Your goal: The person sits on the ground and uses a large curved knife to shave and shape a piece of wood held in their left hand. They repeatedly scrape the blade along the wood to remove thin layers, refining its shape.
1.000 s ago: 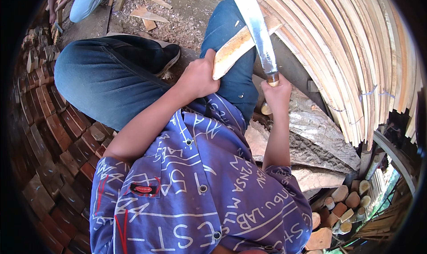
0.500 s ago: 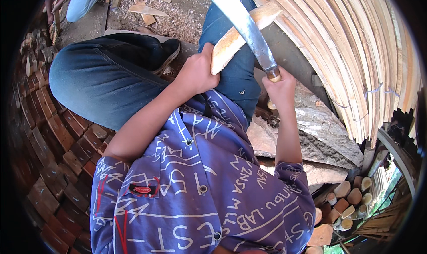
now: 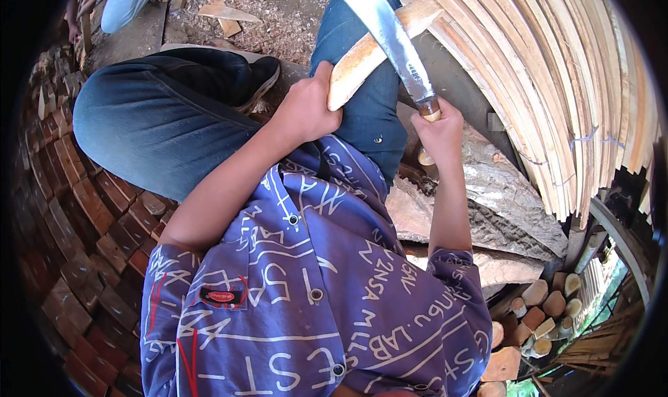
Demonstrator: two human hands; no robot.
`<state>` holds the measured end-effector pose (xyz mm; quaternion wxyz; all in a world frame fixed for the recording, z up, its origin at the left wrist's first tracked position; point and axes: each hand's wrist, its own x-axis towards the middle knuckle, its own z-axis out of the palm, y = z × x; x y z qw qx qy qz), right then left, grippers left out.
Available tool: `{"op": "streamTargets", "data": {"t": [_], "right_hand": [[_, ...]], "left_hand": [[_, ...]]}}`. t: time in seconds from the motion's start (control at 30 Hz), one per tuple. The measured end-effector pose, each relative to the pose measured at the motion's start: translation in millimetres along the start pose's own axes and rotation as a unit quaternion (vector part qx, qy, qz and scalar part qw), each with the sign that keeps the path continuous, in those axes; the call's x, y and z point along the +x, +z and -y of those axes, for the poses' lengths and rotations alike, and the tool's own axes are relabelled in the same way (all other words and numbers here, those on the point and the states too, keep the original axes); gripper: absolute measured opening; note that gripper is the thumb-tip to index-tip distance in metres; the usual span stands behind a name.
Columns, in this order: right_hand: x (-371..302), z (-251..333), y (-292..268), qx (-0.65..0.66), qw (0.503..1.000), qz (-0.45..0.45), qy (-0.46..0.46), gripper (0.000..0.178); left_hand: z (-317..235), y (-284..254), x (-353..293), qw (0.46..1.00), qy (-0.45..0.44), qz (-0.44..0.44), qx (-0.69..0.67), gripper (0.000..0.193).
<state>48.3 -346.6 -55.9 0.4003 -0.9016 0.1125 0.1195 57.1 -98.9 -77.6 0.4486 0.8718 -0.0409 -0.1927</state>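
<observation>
My left hand point(image 3: 311, 105) is closed on the near end of a pale piece of wood point(image 3: 358, 64), which slants away to the upper right above my knee. In my right hand point(image 3: 442, 129) is the wooden handle of a long machete point(image 3: 390, 38). Its broad, shiny blade crosses over the wood, and its tip runs out at the top edge. I cannot tell whether the blade touches the wood. The wood's far end point(image 3: 421, 14) shows beyond the blade, near the stacked strips.
A tall stack of pale wooden strips point(image 3: 529, 70) curves along the right. Brown wood blocks point(image 3: 90, 209) fill the left side. Under my right arm lies a rough log point(image 3: 501, 188), with cut billets point(image 3: 536, 292) below it. Shavings point(image 3: 278, 21) cover the ground ahead. Another person's leg point(image 3: 129, 6) shows at upper left.
The machete and my right hand have shifted slightly; the blade now crosses the wood a little farther right. My left hand keeps its hold on the wood, nearly still.
</observation>
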Motion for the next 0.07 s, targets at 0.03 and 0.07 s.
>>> {"op": "streamTargets", "data": {"t": [0.03, 0.07], "right_hand": [[1.8, -2.2, 0.4, 0.026, 1.000, 0.004, 0.016, 0.013], [2.8, -1.0, -0.3, 0.026, 1.000, 0.003, 0.014, 0.013]], "left_hand": [[0.2, 1.1, -1.0, 1.000, -0.003, 0.001, 0.000, 0.036], [1.3, 0.4, -1.1, 1.000, -0.005, -0.001, 0.000, 0.036]]}}
